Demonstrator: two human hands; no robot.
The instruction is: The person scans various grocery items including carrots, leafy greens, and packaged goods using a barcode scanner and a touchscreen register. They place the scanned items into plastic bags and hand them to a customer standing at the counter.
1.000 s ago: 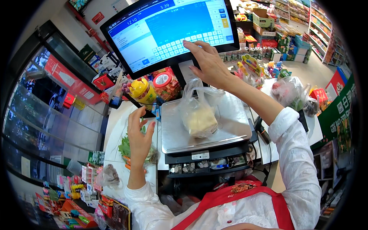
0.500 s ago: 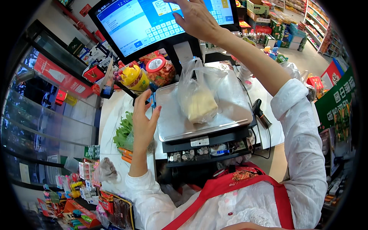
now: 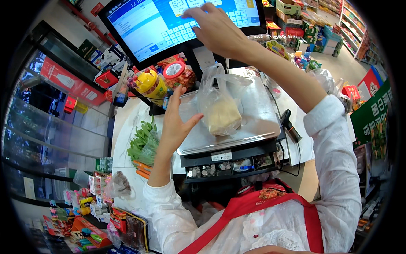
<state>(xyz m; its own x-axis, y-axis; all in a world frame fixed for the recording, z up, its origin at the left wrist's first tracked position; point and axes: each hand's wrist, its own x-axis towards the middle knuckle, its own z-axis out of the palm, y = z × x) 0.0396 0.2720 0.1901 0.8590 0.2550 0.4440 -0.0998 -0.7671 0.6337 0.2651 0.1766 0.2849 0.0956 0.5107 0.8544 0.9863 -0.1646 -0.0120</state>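
Note:
My right hand [image 3: 220, 33] is raised in front of the lit touchscreen [image 3: 139, 38], fingers stretched toward its upper middle and thumb apart. Whether a fingertip touches the glass I cannot tell. On the metal plate of the scale [image 3: 258, 114] stands a clear plastic bag [image 3: 220, 84] with a pale yellow block [image 3: 224, 116] inside, its handles loose on top. My left hand [image 3: 179, 122] hovers over the plate's left edge, fingers spread and holding nothing. The thumb points at the bag, a small gap away.
Leafy greens [image 3: 143, 144] and carrots [image 3: 141, 168] lie left of the scale. Behind it stand a yellow container [image 3: 150, 84] and a red-lidded jar [image 3: 179, 76]. A coin drawer [image 3: 211, 170] sits open under the scale. A corded handheld scanner [image 3: 291, 126] lies to the right.
My left hand has moved right, closer to the bag, over the plate's edge. My right hand has shifted slightly lower on the screen. The bag has stayed on the scale.

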